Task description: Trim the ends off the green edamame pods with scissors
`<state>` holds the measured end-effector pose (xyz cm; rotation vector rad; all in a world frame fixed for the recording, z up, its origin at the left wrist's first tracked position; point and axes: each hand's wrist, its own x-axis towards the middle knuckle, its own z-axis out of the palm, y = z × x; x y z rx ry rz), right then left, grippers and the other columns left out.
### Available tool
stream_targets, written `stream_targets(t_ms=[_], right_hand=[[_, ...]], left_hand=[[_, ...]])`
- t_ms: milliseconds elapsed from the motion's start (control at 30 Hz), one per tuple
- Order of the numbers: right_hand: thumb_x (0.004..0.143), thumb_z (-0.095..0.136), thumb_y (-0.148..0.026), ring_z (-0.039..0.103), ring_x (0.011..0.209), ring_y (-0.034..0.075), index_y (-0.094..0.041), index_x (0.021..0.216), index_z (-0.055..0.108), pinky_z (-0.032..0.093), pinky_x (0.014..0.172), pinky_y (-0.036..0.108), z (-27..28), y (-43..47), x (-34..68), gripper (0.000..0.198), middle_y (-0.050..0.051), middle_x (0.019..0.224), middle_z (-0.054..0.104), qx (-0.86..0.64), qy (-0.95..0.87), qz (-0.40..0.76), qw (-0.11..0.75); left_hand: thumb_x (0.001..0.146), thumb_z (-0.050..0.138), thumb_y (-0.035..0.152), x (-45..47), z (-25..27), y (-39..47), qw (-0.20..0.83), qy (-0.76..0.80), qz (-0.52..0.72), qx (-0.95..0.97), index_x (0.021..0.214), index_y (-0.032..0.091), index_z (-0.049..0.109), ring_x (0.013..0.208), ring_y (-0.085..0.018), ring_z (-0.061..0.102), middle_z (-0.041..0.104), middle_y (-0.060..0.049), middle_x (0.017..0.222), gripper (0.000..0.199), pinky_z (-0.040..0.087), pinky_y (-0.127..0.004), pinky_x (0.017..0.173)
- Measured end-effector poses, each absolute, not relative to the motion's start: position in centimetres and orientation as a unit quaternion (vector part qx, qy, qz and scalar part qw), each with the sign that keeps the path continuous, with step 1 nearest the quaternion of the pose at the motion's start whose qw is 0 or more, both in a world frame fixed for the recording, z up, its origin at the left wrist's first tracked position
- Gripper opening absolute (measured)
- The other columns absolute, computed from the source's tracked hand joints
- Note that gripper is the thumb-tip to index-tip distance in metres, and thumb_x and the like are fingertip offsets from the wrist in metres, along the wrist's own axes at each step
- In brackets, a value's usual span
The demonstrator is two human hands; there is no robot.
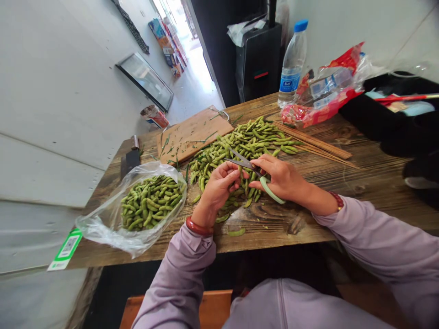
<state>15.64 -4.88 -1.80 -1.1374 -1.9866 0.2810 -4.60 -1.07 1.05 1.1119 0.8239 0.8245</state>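
My right hand [283, 177] is closed around a pair of scissors [272, 189] with pale green handles; the dark blades are parted and point up and left. Close beside it, my left hand [222, 183] pinches a green soybean pod [240, 172] between thumb and fingers, near the blades. Both hands are over a spread heap of green soybean pods [250, 139] on the wooden table [308, 224]. A few pods lie apart near the front edge. Left of my left hand, a clear plastic bag [103, 228] lies open with many pods [151, 203] in it.
A wooden cutting board [195, 132] with green scraps lies behind the heap, a cleaver [132, 157] at its left. Bamboo skewers [318, 144] lie at right. Behind them stand a water bottle [293, 64] and red plastic packaging [322, 107]. A green tag [66, 246] hangs over the left edge.
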Motion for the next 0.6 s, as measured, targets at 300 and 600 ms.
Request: stream_targets(t_ms=[300,600], right_hand=[[0.087,0.073,-0.033,0.063,0.079,0.022,-0.020,0.117,0.063,0.050,0.068,0.032,-1.79,-4.99,15.73,0.034,0.008,0.100,0.067,-0.468,-0.803,0.079,0.361],[0.090,0.070,-0.033,0.067,0.087,0.025,-0.018,0.115,0.065,0.049,0.071,0.034,-1.39,-5.09,15.74,0.029,0.010,0.101,0.069,-0.488,-0.822,0.046,0.288]], left_hand=[[0.074,0.078,0.030,-4.88,1.07,-1.11,0.646,0.386,0.365,0.548,0.086,0.015,0.070,0.052,-0.006,0.048,0.069,-0.002,0.074,0.021,0.032,-0.019,0.048],[0.079,0.070,0.030,-4.84,0.81,-0.96,0.625,0.397,0.354,0.571,0.090,0.015,0.067,0.042,-0.003,0.038,0.067,0.000,0.068,0.019,0.025,-0.019,0.042]])
